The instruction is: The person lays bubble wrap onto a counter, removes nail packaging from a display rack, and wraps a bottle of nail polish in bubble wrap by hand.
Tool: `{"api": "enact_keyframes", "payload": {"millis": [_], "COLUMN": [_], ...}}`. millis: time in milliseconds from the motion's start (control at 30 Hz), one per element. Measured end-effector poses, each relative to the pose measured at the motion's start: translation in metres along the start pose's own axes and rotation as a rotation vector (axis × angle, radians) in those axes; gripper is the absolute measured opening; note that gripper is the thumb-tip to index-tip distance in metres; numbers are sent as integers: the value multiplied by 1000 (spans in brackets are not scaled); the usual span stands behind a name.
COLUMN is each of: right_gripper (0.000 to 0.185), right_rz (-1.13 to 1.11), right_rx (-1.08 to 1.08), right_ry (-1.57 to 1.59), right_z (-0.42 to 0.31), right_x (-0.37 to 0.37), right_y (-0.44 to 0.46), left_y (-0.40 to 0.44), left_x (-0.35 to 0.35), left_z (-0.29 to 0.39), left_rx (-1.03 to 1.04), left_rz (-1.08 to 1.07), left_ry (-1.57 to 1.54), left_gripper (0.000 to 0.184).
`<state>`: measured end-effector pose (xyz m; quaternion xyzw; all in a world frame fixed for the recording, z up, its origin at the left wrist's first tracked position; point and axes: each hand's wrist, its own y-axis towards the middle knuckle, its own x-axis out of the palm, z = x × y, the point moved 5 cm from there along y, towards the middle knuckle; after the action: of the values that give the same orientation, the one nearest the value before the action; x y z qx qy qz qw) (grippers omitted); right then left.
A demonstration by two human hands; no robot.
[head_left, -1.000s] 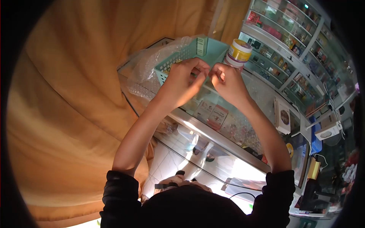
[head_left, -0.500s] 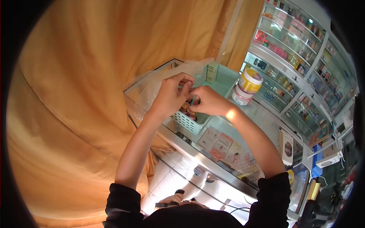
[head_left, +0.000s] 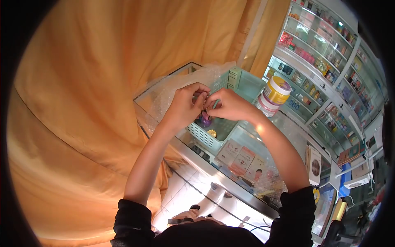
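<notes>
Both hands are over a pale green perforated plastic basket [head_left: 204,138] on a glass counter. My left hand [head_left: 190,102] has its fingers curled and pinched together above the basket's left side. Nearly touching it, my right hand [head_left: 232,105] pinches with thumb and forefinger at the same spot. What the fingertips hold is small and largely hidden. Directly below them shows a small shiny purple object [head_left: 206,121], whose kind I cannot tell; whether it hangs from the fingers or lies in the basket is unclear. A small gold-coloured piece [head_left: 212,133] rests at the basket's near end.
Two stacked round tubs, a yellow one [head_left: 276,91] on a pink-and-white one [head_left: 267,106], stand right of the basket. Bubble wrap [head_left: 164,96] lies to the left. Flat boxes [head_left: 242,158] show through the glass counter. An orange curtain [head_left: 82,103] hangs at left; stocked shelves [head_left: 317,57] are at right.
My right hand has shifted slightly, with its fingers lifted a little. The purple object and the gold piece show more plainly below the hands. The view has turned slightly.
</notes>
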<state>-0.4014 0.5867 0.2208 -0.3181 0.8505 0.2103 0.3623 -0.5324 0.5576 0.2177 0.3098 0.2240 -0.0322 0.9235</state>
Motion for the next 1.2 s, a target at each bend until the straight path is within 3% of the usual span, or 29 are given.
{"api": "enact_keyframes", "payload": {"millis": [67, 533, 600, 667, 733, 800, 1100, 1200], "right_gripper": [19, 18, 12, 11, 11, 15, 21, 21], "right_rz": [14, -1, 300, 270, 242, -59, 125, 57], "right_rx": [-7, 33, -408, -397, -386, -78, -164, -120], "right_ry": [-18, -223, -406, -369, -333, -261, -300, -195], "right_z": [2, 4, -12, -18, -36, -33, -33, -31], "right_x": [-7, 5, 2, 0, -2, 11, 29, 28], "right_y": [-1, -4, -8, -9, -10, -5, 0, 0], "left_y": [-1, -1, -2, -3, -3, -4, -4, -4], "left_x": [2, 5, 3, 1, 0, -2, -2, -3], "left_z": [-2, -2, 0, 1, -1, 1, -2, -1], "left_rx": [-83, -42, -24, -118, -58, 4, -35, -21], "left_rz": [-25, 11, 39, 53, 121, 183, 179, 183], "left_ry": [-83, -69, -76, -190, -163, -139, -186, -173], "left_gripper": [18, 18, 18, 17, 17, 16, 16, 17]}}
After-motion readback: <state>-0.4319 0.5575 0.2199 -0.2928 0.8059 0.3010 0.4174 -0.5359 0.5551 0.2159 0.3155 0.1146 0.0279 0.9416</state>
